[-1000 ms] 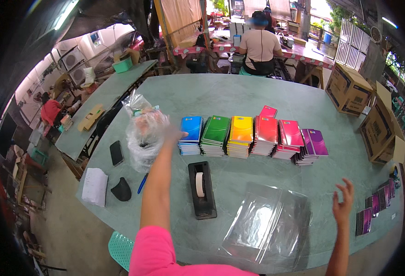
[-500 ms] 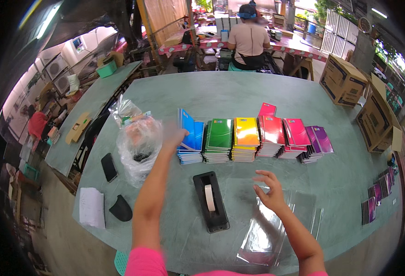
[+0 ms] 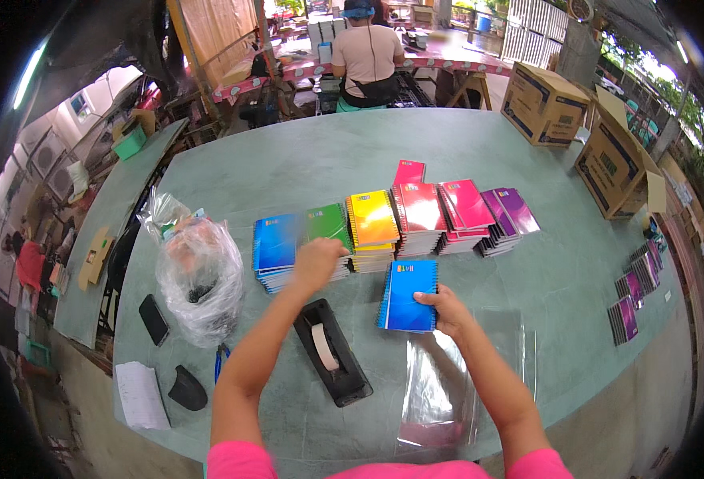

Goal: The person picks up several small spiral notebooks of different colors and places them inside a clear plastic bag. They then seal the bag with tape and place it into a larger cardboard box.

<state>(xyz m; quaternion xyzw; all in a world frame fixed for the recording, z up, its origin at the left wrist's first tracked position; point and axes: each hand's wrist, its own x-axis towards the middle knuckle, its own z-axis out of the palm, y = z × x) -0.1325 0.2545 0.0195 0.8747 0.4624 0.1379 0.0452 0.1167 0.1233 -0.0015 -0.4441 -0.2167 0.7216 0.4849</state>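
Blue notebooks [image 3: 409,295] being clamped by right hand [image 3: 446,310], nearer the table's [image 3: 288,160] near edge than green stack [image 3: 329,223]; latter being overlapped by left hand [image 3: 317,263], grip unclear. Yellow stack [image 3: 372,219] could be getting toppled by sideways tugging.

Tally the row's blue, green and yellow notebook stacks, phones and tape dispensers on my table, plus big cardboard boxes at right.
Blue stacks: 1
Green stacks: 1
Yellow stacks: 1
Phones: 1
Tape dispensers: 1
Cardboard boxes: 2
Total: 7
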